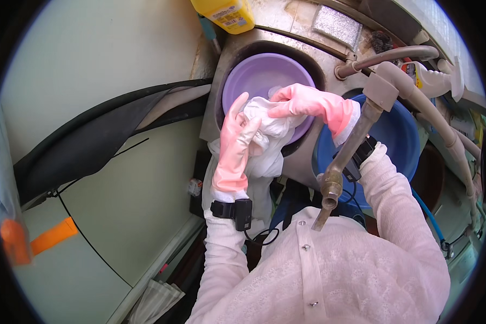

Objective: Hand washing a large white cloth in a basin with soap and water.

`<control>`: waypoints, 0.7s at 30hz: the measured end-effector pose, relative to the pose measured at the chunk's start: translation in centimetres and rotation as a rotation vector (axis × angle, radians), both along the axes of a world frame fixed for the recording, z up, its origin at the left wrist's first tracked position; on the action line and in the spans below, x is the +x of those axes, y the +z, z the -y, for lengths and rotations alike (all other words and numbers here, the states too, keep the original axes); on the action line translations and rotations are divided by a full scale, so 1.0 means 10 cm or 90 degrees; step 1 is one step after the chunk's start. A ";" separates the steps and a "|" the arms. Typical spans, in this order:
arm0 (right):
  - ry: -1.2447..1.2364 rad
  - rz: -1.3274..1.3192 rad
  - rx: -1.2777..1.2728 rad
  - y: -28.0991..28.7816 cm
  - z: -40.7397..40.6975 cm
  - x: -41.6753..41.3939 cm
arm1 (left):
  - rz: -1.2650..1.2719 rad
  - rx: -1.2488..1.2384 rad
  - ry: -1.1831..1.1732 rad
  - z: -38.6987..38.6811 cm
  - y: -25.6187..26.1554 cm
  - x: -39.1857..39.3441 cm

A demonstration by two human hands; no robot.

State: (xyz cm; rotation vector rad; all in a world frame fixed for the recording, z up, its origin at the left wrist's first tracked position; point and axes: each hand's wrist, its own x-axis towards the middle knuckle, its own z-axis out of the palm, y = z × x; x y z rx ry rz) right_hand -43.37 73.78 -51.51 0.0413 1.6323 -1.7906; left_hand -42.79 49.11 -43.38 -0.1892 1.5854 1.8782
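Note:
A bunched white cloth is held between my two pink-gloved hands over the near edge of a purple basin. My left hand grips its left side with the thumb and fingers around the folds. From the right, my right hand pinches the cloth's top with bent fingers. The rest of the cloth hangs in loose folds over the sink's front edge, below the basin. A small translucent piece, not clear what, shows beside my right fingertips inside the basin.
The purple basin sits in a metal sink. To the right stands a blue basin, with a metal tap crossing in front. Behind are a yellow jug, a silver scouring pad and a white spray bottle.

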 end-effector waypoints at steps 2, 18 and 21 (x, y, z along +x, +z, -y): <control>-0.131 0.058 -0.116 0.02 -0.04 -0.01 | -0.064 -0.042 -0.036 -0.03 -0.01 0.03; -0.357 0.024 -0.262 0.38 0.42 0.10 | 0.065 -0.044 0.263 -0.14 -0.28 -0.07; -0.271 -0.220 0.018 0.68 0.84 0.32 | -0.103 -0.240 0.129 -0.35 -0.33 -0.01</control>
